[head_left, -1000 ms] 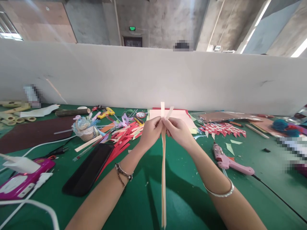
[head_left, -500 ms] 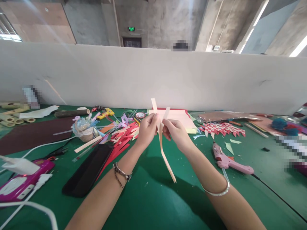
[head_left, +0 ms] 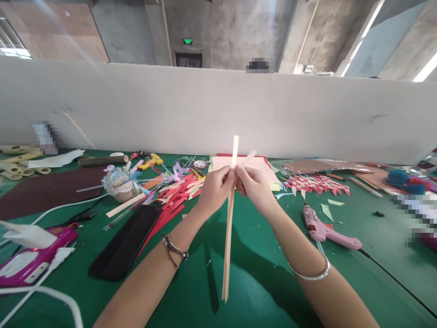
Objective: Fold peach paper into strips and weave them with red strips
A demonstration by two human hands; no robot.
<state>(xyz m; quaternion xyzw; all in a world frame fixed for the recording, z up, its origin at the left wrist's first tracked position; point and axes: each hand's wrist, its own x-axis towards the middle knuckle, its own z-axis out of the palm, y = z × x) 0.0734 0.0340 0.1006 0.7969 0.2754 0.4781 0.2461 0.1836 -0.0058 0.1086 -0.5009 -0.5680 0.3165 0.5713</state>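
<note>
My left hand (head_left: 217, 186) and my right hand (head_left: 253, 183) meet at the middle of the view, raised above the green table. Both are closed, thumbs and fingertips pinching a cream paper strip (head_left: 229, 246). One end of the strip points up above the fingers, and a long folded length hangs down toward me. A second pale end slants up to the right behind my right hand. The exact fold between the fingertips is hidden. Behind my hands lies pale pink paper (head_left: 223, 162) with a red edge.
Red and cream paper strips (head_left: 177, 193) and a black case (head_left: 124, 243) lie to the left, near a magenta power strip (head_left: 58, 248). On the right are a pink glue gun (head_left: 329, 232) and a red-white woven paper piece (head_left: 317, 183). A white partition (head_left: 205, 109) stands behind.
My hands have come together, the left moving right. The hanging length of strip has swung left, now nearly straight down and longer below the fingers; the upper end stands more upright.
</note>
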